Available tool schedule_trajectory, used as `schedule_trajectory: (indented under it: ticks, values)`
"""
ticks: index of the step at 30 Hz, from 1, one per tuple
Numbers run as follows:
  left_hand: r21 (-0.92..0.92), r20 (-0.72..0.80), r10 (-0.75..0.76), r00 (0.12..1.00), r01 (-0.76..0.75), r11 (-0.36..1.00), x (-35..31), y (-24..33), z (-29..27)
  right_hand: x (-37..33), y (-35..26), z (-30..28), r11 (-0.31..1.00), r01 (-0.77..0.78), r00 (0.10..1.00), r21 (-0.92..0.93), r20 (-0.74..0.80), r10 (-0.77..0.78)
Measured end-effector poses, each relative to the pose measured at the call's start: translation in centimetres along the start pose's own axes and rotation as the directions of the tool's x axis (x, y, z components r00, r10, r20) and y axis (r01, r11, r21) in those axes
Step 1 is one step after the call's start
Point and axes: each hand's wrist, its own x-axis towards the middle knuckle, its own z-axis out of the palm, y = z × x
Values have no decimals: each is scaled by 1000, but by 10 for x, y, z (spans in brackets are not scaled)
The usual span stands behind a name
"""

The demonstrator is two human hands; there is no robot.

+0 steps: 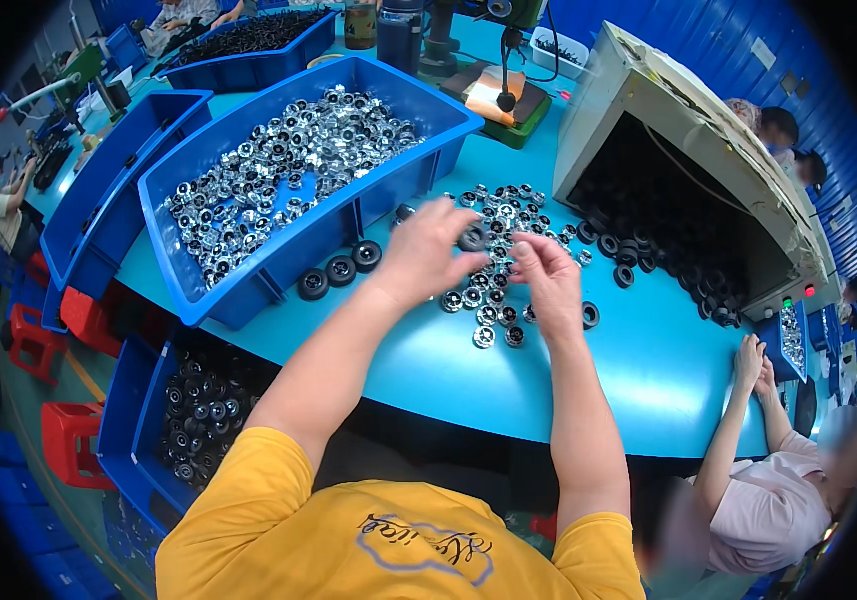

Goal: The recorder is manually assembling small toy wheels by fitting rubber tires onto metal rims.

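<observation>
My left hand (426, 252) curls its fingers and thumb around a small black wheel (472, 237) above the table. Close by on the right, my right hand (550, 284) has its thumb and fingertips pinched together; whatever is in them is too small to make out. Beneath both hands spreads a loose pile of shiny silver wheel hubs (484, 314) with dark centres. Several black wheels (340, 270) stand in a row left of my left wrist, against the blue bin. A black rubber ring (589, 315) lies just right of my right wrist.
A large blue bin (258, 262) full of silver hubs stands at the left. To the right, a beige metal housing (588, 120) spills black rubber rings (638, 255). Another blue bin (143, 440) with black wheels sits below the table's left edge. A co-worker's hands (754, 365) are at the right edge.
</observation>
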Motion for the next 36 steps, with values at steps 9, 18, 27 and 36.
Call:
schedule_trajectory:
  ticks: [9, 18, 27, 36]
  values:
    - [457, 313, -416, 854, 249, 854, -6, -8, -47, 11, 5, -23, 988, 67, 991, -136, -108, -82]
    - [583, 189, -359, 914, 190, 790, -9, -12, -21, 6, 13, -12, 943, 92, 991, -319, -65, -118]
    - [582, 113, -332, 936, 209, 786, -9, -29, 6, -4, 10, 1, 884, 233, 970, -405, 37, -238]
    - [346, -118, -174, 978, 205, 915, -9, -27, -6, -6, 3, 2, 849, 268, 958, -456, 34, -284]
